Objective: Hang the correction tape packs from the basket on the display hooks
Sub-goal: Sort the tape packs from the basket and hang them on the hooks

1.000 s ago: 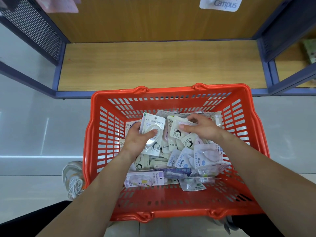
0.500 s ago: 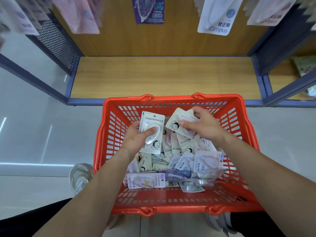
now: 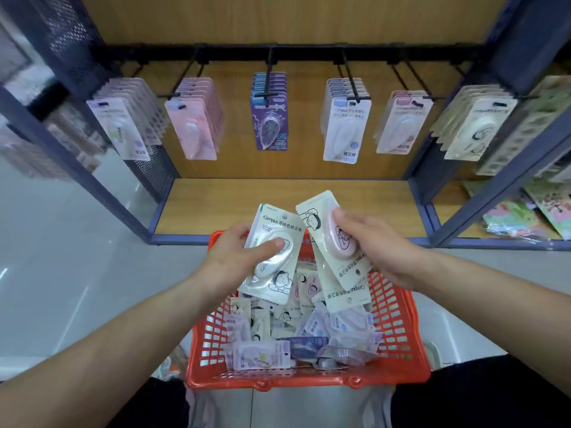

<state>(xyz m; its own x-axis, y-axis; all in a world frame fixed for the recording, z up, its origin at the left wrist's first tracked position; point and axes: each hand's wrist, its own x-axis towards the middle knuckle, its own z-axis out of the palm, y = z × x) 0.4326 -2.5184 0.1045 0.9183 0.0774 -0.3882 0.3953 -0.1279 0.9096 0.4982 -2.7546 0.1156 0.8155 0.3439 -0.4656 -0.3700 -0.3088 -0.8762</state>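
Note:
My left hand (image 3: 238, 257) grips a cream correction tape pack with a white dispenser (image 3: 273, 261), held upright above the red basket (image 3: 398, 344). My right hand (image 3: 380, 248) grips cream packs with a pink dispenser (image 3: 330, 242), turned upside down; a second card shows fanned out behind the front one. Both are lifted over the basket's far rim. Many more packs (image 3: 296, 329) lie loose in the basket. Ahead, a black rail (image 3: 296, 54) carries display hooks with hung packs: lilac (image 3: 123, 125), pink (image 3: 194, 122), purple (image 3: 270, 115), white-blue (image 3: 344, 125), pink-white (image 3: 401, 125) and cream (image 3: 475, 125).
A wooden shelf floor (image 3: 287, 205) lies below the hooks, framed by blue-grey metal posts (image 3: 77, 177). Perforated side panels close the bay. Colourful goods (image 3: 531, 214) lie on the neighbouring shelf at right. The basket stands on a pale tiled floor.
Both hands have lifted their packs up out of the basket. The view has tilted upward, bringing the rail of hooks and hung packs into sight.

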